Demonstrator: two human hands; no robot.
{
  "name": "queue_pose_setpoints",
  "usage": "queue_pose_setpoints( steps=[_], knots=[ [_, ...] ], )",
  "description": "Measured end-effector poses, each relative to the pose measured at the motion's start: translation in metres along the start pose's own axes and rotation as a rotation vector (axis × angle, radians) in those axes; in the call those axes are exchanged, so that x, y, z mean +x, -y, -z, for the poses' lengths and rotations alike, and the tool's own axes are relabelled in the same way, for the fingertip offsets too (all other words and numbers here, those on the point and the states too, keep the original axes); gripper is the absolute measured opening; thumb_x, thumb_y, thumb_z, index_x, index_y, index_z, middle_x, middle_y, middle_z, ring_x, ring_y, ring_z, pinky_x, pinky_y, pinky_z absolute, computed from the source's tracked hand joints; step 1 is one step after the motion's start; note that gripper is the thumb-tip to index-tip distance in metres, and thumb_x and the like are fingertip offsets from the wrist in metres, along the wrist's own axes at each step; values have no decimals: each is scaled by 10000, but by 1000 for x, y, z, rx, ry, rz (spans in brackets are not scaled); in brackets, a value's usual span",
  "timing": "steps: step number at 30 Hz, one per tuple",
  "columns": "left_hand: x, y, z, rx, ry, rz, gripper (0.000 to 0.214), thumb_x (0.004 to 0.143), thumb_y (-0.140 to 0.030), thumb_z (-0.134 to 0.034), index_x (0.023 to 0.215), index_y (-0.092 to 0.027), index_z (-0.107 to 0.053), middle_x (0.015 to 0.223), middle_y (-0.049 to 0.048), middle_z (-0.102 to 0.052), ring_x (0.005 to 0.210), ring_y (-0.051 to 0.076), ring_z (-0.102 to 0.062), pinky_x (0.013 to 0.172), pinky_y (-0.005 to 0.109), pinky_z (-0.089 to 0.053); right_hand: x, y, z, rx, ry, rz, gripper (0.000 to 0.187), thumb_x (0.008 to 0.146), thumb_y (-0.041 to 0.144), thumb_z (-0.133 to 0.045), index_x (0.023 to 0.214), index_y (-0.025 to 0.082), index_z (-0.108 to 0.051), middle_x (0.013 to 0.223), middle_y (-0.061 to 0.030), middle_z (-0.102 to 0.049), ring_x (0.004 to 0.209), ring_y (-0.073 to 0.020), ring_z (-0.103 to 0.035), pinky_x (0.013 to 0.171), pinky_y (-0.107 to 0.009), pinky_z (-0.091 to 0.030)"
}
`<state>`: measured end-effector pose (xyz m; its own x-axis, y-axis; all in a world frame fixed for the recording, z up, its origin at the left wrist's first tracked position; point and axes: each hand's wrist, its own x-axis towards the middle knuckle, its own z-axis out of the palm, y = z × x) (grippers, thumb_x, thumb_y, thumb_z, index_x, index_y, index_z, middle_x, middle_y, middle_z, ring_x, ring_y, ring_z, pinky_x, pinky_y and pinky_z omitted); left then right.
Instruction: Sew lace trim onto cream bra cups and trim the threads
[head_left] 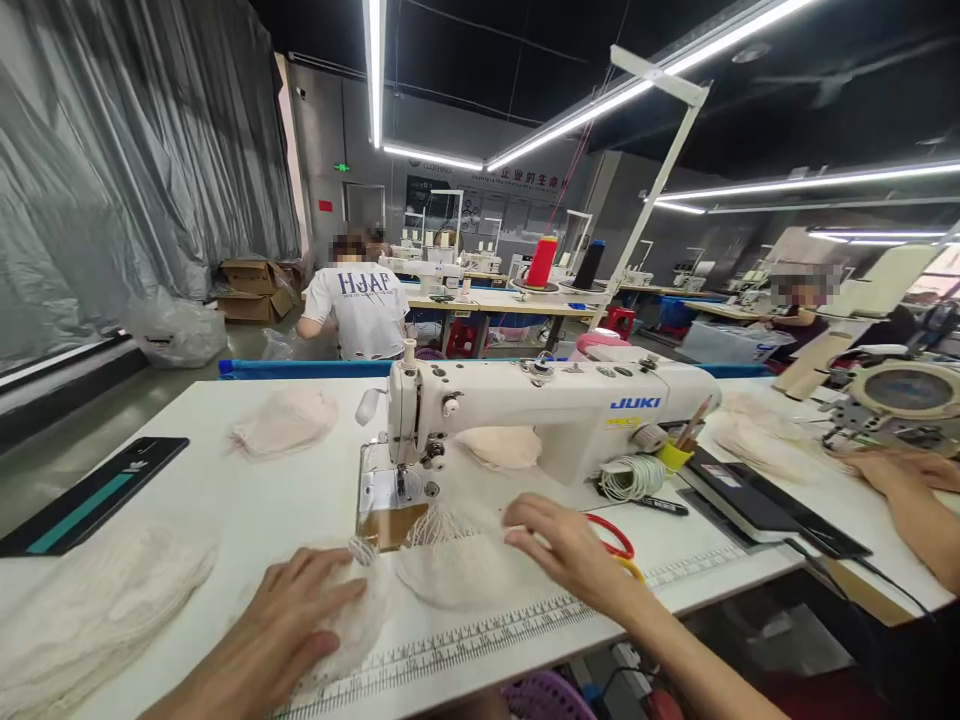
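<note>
On the white surface [247, 490], before the JUKI sewing machine [555, 410]: left hand [289, 625] lies flat on a lace piece [356, 625], fingers spread, gripping nothing. Right hand [559, 545] is likewise flat and open on a second lace piece [457, 570], near the needle [400, 482].

Risk, as I judge it: the lace could snag on the red scissors [613, 535] just beside the right hand. A co-worker's hand [900, 468] is well apart, at right.
</note>
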<state>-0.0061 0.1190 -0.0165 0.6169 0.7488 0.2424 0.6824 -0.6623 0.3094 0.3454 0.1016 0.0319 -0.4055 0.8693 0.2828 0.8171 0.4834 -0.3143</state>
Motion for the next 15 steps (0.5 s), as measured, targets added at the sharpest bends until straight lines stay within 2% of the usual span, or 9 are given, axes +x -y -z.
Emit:
queue_pose_setpoints(
  steps=[1, 3, 6, 8, 10, 12, 13, 15],
  knots=[
    [-2, 3, -12, 62, -1, -69, 465, 873, -161, -438, 1271, -397, -492, 1399, 29, -443, 1257, 296, -394, 933, 420, -437, -14, -16, -2, -38, -29, -35, 324, 947, 369, -394, 1018, 160, -632, 985, -132, -637, 898, -251, -588, 760, -365, -444],
    [-5, 7, -26, 152, -12, -161, 552, 889, -105, -386, 1332, -434, -400, 1484, 18, -313, 1343, 326, -268, 998, 524, -363, -42, -51, -4, -231, -80, -55, 327, 911, 381, -471, 1172, 219, -583, 1169, -122, -600, 1039, -275, -559, 825, -392, -447],
    [-1, 3, -31, 228, -20, -167, 581, 894, -87, -360, 1349, -449, -363, 1531, 3, -173, 1383, 362, -144, 1032, 635, -232, -73, -92, -9, -362, -57, -39, 388, 924, 345, -447, 1308, 296, -480, 1276, -70, -554, 1154, -238, -521, 900, -384, -449],
    [3, -2, -27, 235, 17, -143, 526, 907, -174, -416, 1361, -431, -352, 1535, -1, -156, 1384, 373, -123, 1043, 647, -196, -80, -103, -12, -404, -99, -32, 380, 933, 334, -416, 1303, 287, -491, 1281, -73, -553, 1162, -237, -523, 921, -394, -447],
    [7, -7, -22, 219, 45, -146, 513, 902, -261, -477, 1374, -409, -339, 1536, 7, -145, 1381, 381, -124, 1045, 649, -195, -73, -95, -14, -410, -181, -33, 368, 925, 321, -419, 1272, 259, -527, 1263, -98, -564, 1136, -264, -542, 910, -423, -454],
    [10, -9, -16, 201, 62, -166, 528, 903, -278, -490, 1388, -396, -315, 1538, 21, -118, 1379, 384, -127, 1038, 658, -195, -55, -69, -16, -330, -236, -12, 360, 912, 280, -438, 1256, 242, -538, 1232, -117, -580, 1107, -277, -557, 897, -431, -463],
    [11, -10, -13, 201, 67, -168, 534, 909, -268, -479, 1395, -394, -296, 1538, 25, -112, 1379, 380, -133, 1035, 663, -193, -42, -51, -19, -226, -226, 64, 357, 914, 230, -421, 1251, 244, -539, 1197, -113, -603, 1087, -259, -570, 883, -401, -476],
    [14, -9, -7, 217, 92, -184, 538, 920, -284, -457, 1406, -400, -255, 1531, 31, -136, 1373, 384, -157, 1013, 683, -211, -15, -13, -24, -26, -97, 147, 358, 920, 187, -423, 1254, 262, -529, 1208, -96, -597, 1103, -230, -559, 898, -363, -476]
  ],
)
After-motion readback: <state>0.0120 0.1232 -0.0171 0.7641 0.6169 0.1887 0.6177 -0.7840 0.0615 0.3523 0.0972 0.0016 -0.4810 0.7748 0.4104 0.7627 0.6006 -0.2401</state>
